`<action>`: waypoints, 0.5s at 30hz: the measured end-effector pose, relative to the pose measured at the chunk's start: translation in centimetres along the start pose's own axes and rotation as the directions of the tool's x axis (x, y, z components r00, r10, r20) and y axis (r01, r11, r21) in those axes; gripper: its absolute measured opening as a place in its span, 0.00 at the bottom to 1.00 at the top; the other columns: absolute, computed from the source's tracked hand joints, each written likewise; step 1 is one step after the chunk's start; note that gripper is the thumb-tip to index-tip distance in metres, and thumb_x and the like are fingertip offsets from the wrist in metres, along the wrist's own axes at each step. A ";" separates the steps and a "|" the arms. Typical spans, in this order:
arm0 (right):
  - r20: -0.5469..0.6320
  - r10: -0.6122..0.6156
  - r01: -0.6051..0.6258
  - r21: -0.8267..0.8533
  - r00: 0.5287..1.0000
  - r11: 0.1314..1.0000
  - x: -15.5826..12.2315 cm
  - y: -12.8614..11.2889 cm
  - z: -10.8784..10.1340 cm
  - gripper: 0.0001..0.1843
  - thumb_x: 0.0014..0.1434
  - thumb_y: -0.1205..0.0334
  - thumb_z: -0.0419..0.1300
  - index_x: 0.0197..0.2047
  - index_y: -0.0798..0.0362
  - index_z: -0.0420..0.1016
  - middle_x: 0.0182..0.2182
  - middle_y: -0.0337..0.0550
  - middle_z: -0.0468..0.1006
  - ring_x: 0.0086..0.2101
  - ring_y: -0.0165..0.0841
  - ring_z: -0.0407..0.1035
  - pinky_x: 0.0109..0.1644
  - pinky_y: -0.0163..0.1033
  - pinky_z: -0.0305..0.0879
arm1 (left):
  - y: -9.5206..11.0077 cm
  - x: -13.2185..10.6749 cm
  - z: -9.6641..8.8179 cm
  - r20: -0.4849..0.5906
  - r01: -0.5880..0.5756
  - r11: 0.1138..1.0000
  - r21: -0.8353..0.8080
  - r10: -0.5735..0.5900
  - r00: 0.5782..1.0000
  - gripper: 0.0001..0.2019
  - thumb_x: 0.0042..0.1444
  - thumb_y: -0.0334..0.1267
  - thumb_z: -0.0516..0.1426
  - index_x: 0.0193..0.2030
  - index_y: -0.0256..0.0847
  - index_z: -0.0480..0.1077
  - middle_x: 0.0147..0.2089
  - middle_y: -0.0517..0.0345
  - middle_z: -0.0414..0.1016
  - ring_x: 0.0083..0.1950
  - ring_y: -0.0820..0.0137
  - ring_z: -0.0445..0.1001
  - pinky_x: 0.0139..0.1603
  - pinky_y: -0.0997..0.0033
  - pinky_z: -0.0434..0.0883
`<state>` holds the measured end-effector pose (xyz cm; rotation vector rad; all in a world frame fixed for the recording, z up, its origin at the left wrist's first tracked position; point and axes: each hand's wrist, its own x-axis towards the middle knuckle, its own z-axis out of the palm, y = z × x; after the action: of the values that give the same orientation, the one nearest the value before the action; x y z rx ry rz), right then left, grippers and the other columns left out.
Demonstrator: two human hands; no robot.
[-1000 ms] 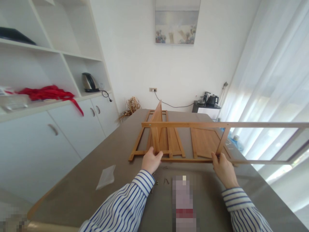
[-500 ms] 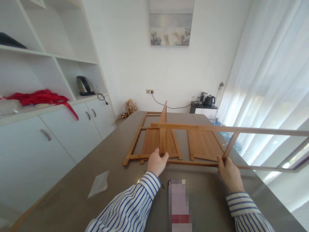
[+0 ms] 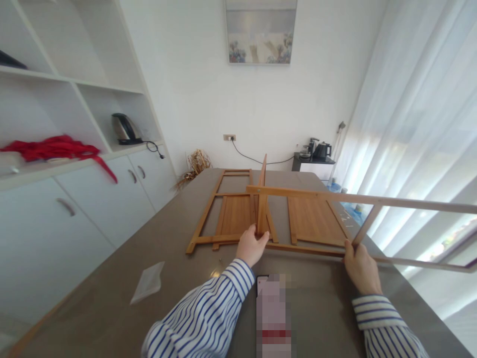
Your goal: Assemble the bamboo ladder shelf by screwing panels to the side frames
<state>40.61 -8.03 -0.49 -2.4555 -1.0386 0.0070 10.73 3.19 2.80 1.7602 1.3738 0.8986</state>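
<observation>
A wooden frame stands on its long edge across the table and reaches past the right side. An upright wooden panel meets its left end at an angle. My left hand is closed around the lower part of that joint, thumb and fingers on either side. Farther right, my right hand grips the frame near the foot of its crossbar. Behind my hands, a second wooden frame lies flat, with a slatless wooden panel over it. Another wooden panel lies behind the standing frame.
A phone with a blurred screen lies before me. Left of it is a whitish translucent plastic bag. White cabinets line the left, with an electric kettle on a shelf. Curtains hang at the right.
Both hands and the held frame have shifted slightly to the right together. The camera view has moved a little. Both grips look the same.
</observation>
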 end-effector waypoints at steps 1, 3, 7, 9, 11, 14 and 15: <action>0.007 0.010 -0.010 0.004 1.000 1.000 0.0 0.1 0.0 0.26 0.61 0.45 0.39 0.41 0.58 0.66 0.35 0.61 0.76 0.40 0.48 0.71 0.38 0.43 0.63 | -0.1 0.0 0.0 0.025 -0.011 1.000 -0.019 0.012 1.000 0.21 0.51 0.51 0.56 0.46 0.38 0.68 0.40 0.48 0.75 0.38 0.66 0.75 0.37 0.70 0.71; 0.017 0.025 -0.025 0.010 1.000 1.000 0.1 0.2 0.0 0.27 0.61 0.44 0.39 0.41 0.58 0.66 0.36 0.61 0.76 0.40 0.49 0.71 0.39 0.44 0.63 | -0.3 0.0 -0.3 0.101 -0.021 0.998 -0.064 0.027 0.995 0.24 0.51 0.51 0.56 0.50 0.38 0.66 0.43 0.48 0.75 0.37 0.68 0.76 0.35 0.72 0.71; 0.029 0.048 -0.048 0.011 0.998 0.999 0.3 0.5 0.1 0.28 0.60 0.43 0.40 0.42 0.59 0.67 0.36 0.63 0.76 0.40 0.51 0.71 0.39 0.45 0.64 | -1.2 0.4 -2.2 0.234 0.063 0.997 -0.046 -0.050 0.971 0.32 0.48 0.49 0.58 0.58 0.36 0.60 0.50 0.43 0.72 0.32 0.69 0.76 0.30 0.72 0.71; 0.031 0.050 -0.051 0.018 0.998 0.999 0.5 0.7 0.2 0.29 0.60 0.43 0.40 0.42 0.59 0.67 0.36 0.64 0.76 0.41 0.51 0.71 0.39 0.45 0.64 | -1.7 0.9 -4.2 0.221 0.027 0.997 0.073 -0.043 0.974 0.27 0.50 0.47 0.57 0.55 0.37 0.64 0.50 0.44 0.72 0.34 0.68 0.76 0.34 0.71 0.71; 0.030 0.045 -0.046 0.023 0.999 0.999 0.6 0.8 0.3 0.29 0.59 0.42 0.40 0.43 0.60 0.68 0.37 0.64 0.75 0.41 0.51 0.71 0.39 0.46 0.64 | -2.5 1.5 -6.7 0.073 -0.048 0.952 0.303 0.027 0.997 0.20 0.51 0.48 0.55 0.47 0.38 0.70 0.46 0.47 0.75 0.43 0.65 0.74 0.43 0.70 0.68; 0.031 0.042 -0.043 0.027 0.999 0.999 0.7 1.0 0.5 0.30 0.59 0.42 0.40 0.43 0.60 0.68 0.37 0.64 0.75 0.41 0.50 0.71 0.40 0.46 0.64 | -3.9 2.5 -10.6 -0.215 0.135 0.792 0.596 -0.005 0.977 0.20 0.54 0.50 0.49 0.43 0.39 0.71 0.45 0.45 0.74 0.46 0.60 0.72 0.45 0.64 0.66; 0.035 0.047 -0.048 0.027 0.998 0.998 0.8 1.0 0.5 0.30 0.59 0.42 0.40 0.43 0.59 0.68 0.37 0.64 0.75 0.41 0.50 0.71 0.40 0.46 0.64 | -4.5 2.8 -11.7 -0.285 0.210 0.735 0.645 -0.024 0.958 0.21 0.54 0.52 0.48 0.43 0.38 0.70 0.46 0.43 0.73 0.48 0.57 0.71 0.46 0.62 0.66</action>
<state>41.76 -7.91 -1.19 -2.4621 -0.9881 0.0787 -0.87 8.11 5.03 2.0821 2.1640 0.6007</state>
